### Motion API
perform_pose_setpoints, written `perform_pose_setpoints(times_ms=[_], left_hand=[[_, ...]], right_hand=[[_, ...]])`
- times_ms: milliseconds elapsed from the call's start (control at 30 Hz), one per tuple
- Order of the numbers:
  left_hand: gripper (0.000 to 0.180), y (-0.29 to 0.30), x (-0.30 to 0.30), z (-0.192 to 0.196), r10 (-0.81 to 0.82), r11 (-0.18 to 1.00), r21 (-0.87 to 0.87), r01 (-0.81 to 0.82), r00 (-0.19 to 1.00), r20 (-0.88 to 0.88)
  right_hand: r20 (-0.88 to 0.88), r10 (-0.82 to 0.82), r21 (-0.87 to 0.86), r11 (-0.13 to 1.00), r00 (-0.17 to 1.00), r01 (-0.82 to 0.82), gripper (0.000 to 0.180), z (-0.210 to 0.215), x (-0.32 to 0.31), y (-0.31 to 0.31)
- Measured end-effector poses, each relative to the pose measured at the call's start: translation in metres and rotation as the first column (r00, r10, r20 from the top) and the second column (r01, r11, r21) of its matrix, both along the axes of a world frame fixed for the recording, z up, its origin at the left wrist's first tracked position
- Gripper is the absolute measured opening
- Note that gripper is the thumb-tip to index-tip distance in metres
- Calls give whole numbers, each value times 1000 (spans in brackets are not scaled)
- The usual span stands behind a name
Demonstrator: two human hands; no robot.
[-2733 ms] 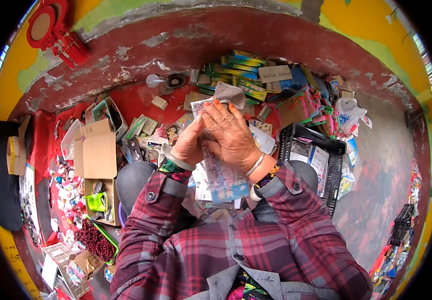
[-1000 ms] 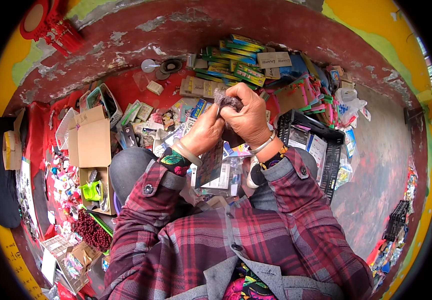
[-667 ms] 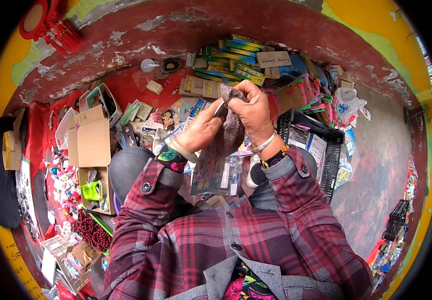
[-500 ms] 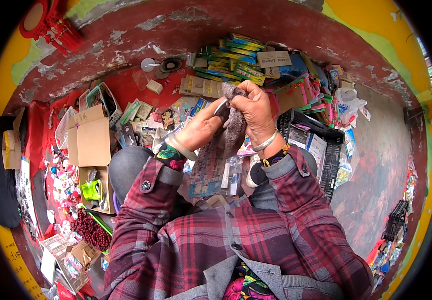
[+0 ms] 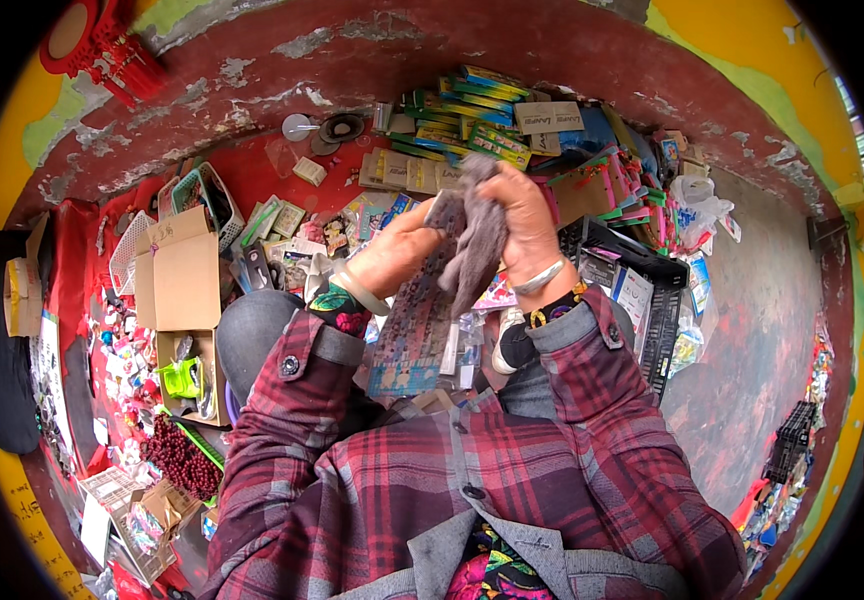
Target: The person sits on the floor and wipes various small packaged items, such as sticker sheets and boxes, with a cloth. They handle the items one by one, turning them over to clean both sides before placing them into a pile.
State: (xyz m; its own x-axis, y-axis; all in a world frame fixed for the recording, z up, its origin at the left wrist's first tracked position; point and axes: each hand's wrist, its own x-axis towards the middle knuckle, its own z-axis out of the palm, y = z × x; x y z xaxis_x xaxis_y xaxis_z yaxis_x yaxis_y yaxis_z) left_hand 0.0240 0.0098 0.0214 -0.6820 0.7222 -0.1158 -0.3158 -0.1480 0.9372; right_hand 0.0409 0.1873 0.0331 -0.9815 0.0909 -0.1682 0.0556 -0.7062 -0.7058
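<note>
The rag (image 5: 478, 245) is rough, matt cloth and the carton (image 5: 180, 285) smooth, matt cardboard.

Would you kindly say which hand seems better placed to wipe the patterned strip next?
Probably the right hand: it grips the grey cloth beside the strip, while the left hand holds the strip's upper end.

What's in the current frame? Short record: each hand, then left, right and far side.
Left hand: grips thin, flat patterned strip, blue at its lower end
Right hand: grips grey-purple fuzzy cloth
Cloth-strip contact: unclear; they overlap in view
Left side: open brown cardboard box; dark-red round beads
Right side: black slatted plastic crate
Far side: stacked yellow-green flat cartons
</note>
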Motion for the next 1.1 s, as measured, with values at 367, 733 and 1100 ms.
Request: perform_pose_setpoints(times_ms=[367, 733, 1100], left_hand=[[42, -8, -5, 18, 39, 971, 199, -129, 914, 404], [29, 6, 4, 6, 230, 970, -27, -242, 947, -226], [42, 8, -6, 12, 113, 957, 228, -181, 952, 284]], right_hand=[[-151, -63, 39, 997, 987, 69, 21, 28, 0, 33], [-315, -2, 822, 499, 949, 274, 31, 5, 13, -37], [-289, -176, 414, 863, 941, 288, 21, 14, -2, 1]])
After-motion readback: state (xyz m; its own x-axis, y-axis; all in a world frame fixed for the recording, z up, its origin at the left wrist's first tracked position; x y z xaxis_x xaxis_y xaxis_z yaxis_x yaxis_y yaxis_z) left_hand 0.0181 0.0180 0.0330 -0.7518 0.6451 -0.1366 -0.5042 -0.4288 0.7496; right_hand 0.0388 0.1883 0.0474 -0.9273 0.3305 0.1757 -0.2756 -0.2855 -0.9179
